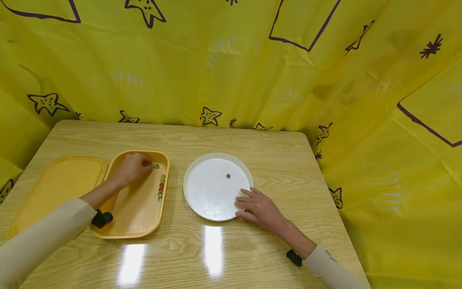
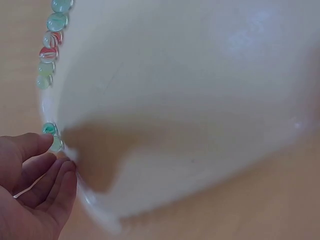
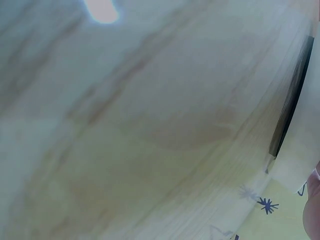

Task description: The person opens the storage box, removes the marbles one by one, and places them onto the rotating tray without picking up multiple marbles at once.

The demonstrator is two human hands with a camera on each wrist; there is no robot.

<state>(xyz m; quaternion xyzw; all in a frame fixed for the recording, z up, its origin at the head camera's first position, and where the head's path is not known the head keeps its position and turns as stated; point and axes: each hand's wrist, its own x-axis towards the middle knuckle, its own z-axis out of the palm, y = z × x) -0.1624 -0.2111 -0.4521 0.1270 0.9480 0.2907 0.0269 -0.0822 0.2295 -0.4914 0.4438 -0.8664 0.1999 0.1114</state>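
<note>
My left hand (image 1: pixel 133 166) reaches into the far right corner of the yellow tray (image 1: pixel 133 216). In the left wrist view, its thumb and curled fingers pinch a pale green marble (image 2: pixel 57 144) at the tray's wall. Touching that marble is a darker green marble (image 2: pixel 49 128). Along the tray's right wall runs a row of several green, red and yellow-green marbles (image 1: pixel 161 188). My right hand (image 1: pixel 261 208) rests with spread fingers over the right rim of the round white plate (image 1: pixel 209 188). One blue marble (image 1: pixel 228 176) lies on the plate.
A flat yellow lid (image 1: pixel 61 188) lies left of the tray, its edge against it. The wooden table (image 1: pixel 173 257) carries everything. A yellow patterned curtain (image 1: pixel 180 72) hangs behind the table and along its right side.
</note>
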